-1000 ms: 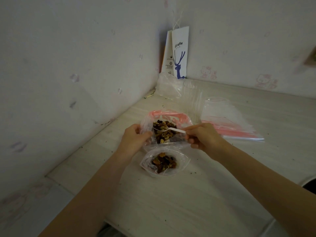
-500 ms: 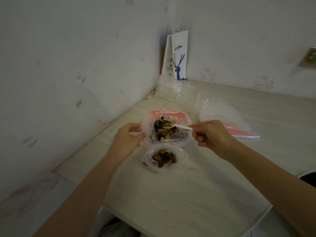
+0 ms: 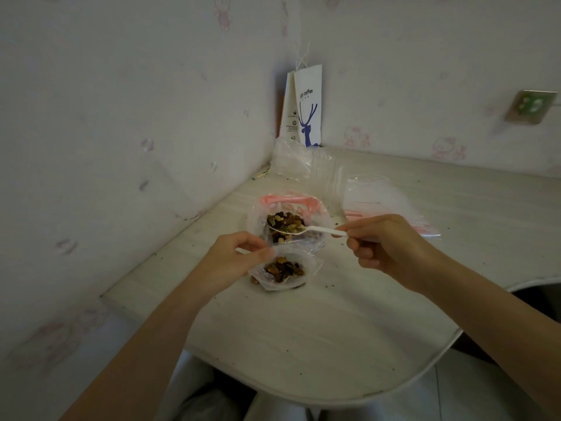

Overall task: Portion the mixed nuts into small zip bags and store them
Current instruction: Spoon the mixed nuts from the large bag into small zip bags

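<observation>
1. Right hand (image 3: 391, 249) pinched spoon (image 3: 306, 230), loaded with nuts, over big bag (image 3: 288, 221), frame centre.
2. Left hand (image 3: 235, 258) pinched rim of small bag (image 3: 283, 268), just below.

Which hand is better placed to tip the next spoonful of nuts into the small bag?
Right. The right hand holds the loaded spoon over the big bag, just beyond the small bag. The left hand pinches the small bag's rim, holding it open.
</observation>
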